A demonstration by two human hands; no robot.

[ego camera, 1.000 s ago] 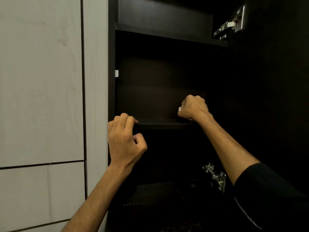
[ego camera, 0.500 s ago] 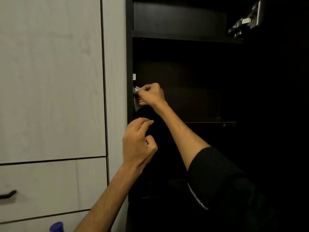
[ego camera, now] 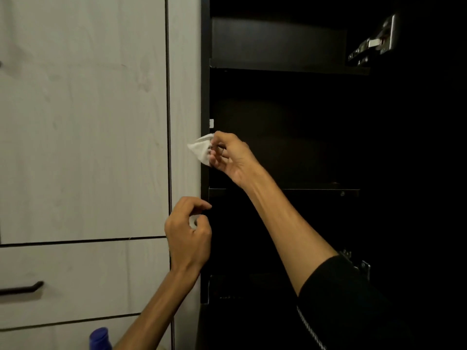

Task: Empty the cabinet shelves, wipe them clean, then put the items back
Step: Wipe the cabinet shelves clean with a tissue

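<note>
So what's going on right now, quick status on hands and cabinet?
Right hand pinching white cloth at cabinet's left front edge. Left hand curled below, holding nothing certain. Visible shelves look bare, dark inside. Nothing blocking.

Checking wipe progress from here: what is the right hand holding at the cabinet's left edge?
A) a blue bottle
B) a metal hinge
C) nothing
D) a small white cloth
D: the right hand pinches a small white cloth against the dark cabinet's front left edge.

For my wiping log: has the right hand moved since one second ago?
Yes. The right hand went from the middle shelf edge up and left to the cabinet's left wall.
</note>
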